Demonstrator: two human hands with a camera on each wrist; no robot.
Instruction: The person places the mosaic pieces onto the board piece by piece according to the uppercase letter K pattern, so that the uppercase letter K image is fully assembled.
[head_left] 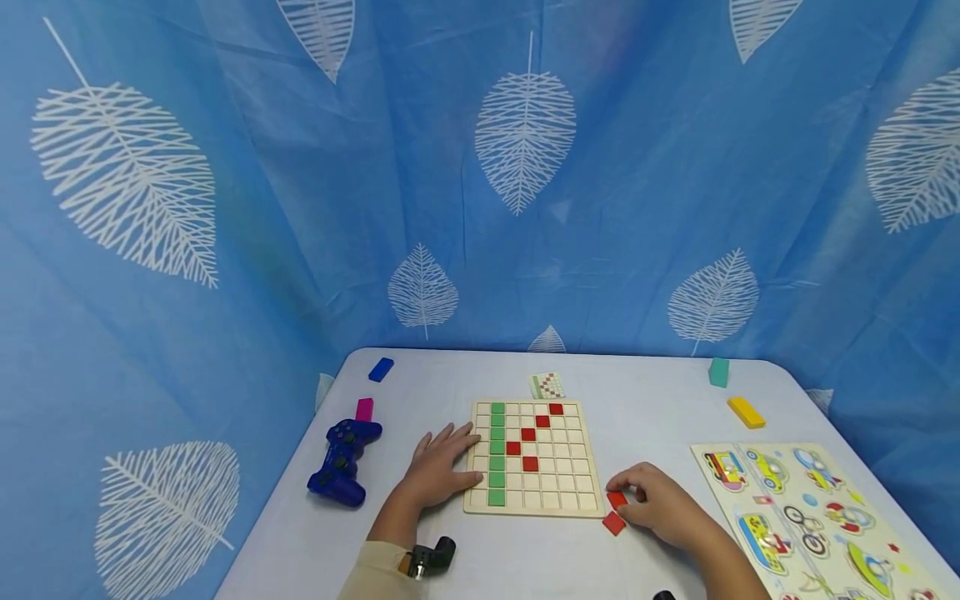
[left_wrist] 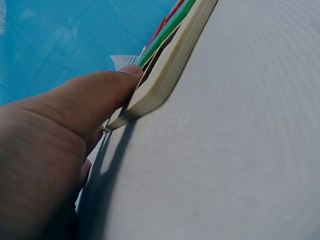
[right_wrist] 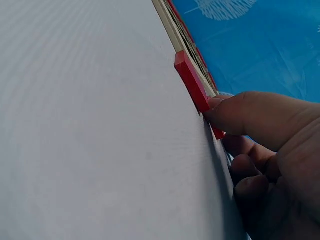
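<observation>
A square wooden grid board (head_left: 551,499) lies on the table with a column of green tiles (head_left: 497,447) on its left and several red tiles (head_left: 528,434) running diagonally. Spread over the board's left edge is my left hand (head_left: 437,471), its thumb resting on the rim by the green tiles. Off the board's front right corner, my right hand (head_left: 660,504) pinches a red tile (head_left: 617,499) between thumb and forefinger, low at the table. Another red tile (head_left: 614,523) lies just in front of it, close to the thumb. The other right fingers are curled in.
Behind the board lies a small pattern card (head_left: 547,385). A blue game controller (head_left: 341,467) sits left, near pink (head_left: 364,409) and blue (head_left: 381,369) blocks. At right are a picture puzzle board (head_left: 776,500), a yellow block (head_left: 746,412) and a teal block (head_left: 718,372).
</observation>
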